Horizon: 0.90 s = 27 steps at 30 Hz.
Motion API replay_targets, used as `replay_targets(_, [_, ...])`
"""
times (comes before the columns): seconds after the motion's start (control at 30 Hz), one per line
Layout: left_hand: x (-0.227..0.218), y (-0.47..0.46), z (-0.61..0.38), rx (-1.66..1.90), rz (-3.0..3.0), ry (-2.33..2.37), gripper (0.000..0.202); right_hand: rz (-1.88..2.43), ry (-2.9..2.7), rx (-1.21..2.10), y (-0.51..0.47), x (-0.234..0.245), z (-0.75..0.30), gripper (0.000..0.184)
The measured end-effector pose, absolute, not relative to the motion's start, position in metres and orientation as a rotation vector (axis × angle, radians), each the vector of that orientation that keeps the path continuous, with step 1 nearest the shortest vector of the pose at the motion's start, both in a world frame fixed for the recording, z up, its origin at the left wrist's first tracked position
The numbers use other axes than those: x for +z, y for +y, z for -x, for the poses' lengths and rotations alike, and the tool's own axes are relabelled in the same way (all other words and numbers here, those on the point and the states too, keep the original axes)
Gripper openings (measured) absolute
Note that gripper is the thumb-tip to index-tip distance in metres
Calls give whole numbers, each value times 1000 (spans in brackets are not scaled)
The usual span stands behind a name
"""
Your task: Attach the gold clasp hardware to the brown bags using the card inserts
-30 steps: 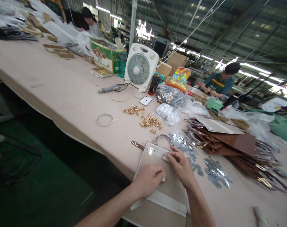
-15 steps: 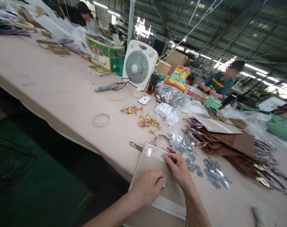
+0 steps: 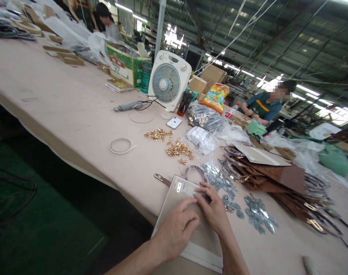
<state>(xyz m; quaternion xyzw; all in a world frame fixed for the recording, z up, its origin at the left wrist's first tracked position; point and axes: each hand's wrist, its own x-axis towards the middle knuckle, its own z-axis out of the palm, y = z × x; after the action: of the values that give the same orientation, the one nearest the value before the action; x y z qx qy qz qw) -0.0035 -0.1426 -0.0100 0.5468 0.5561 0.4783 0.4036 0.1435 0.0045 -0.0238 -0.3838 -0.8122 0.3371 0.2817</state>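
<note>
A flat beige panel, apparently part of a bag [image 3: 202, 244], lies at the table's front edge, with a small slotted cutout near its upper left corner. My left hand [image 3: 175, 229] rests over its middle, index finger reaching to the upper part, other fingers curled; anything inside them is hidden. My right hand [image 3: 214, 210] lies on the panel's right side, thumb and index tips close together around a small spot I cannot make out. A brown strap with a metal plate [image 3: 162, 178] sticks out at the upper left. A curved handle [image 3: 195, 170] shows behind the panel.
Thin grey metal plates [image 3: 259, 214] lie in piles to the right, beside stacked brown bags [image 3: 279, 175]. Beyond are gold fittings [image 3: 178, 149], a coiled strip [image 3: 120, 146], a phone [image 3: 174, 122], an electric screwdriver [image 3: 128, 106] and a fan [image 3: 169, 82]. A co-worker [image 3: 262, 105] sits across the table.
My left hand has gone from a closed fist to an extended index finger and moved up the panel towards the right fingertips. My right hand has stayed nearly in place.
</note>
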Motion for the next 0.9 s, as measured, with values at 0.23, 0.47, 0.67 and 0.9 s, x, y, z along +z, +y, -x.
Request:
replay_targets(0.23, [-12, -143, 0, 1146, -1377, 1438, 24, 1062, -2181, 889, 5, -19, -143, 39])
replay_targets(0.47, [-14, -140, 0, 1068, -1407, 1490, 23, 1025, -2139, 861, 6, -23, -137, 25])
replay_targets(0.67, [-12, -139, -1, 1017, -1426, 1503, 24, 1035, -2070, 746, 5, -35, -131, 27])
replay_targets(0.9, [-7, -129, -4, 964, -1408, 1503, 26, 1057, -2041, 778, 6, -37, -140, 27])
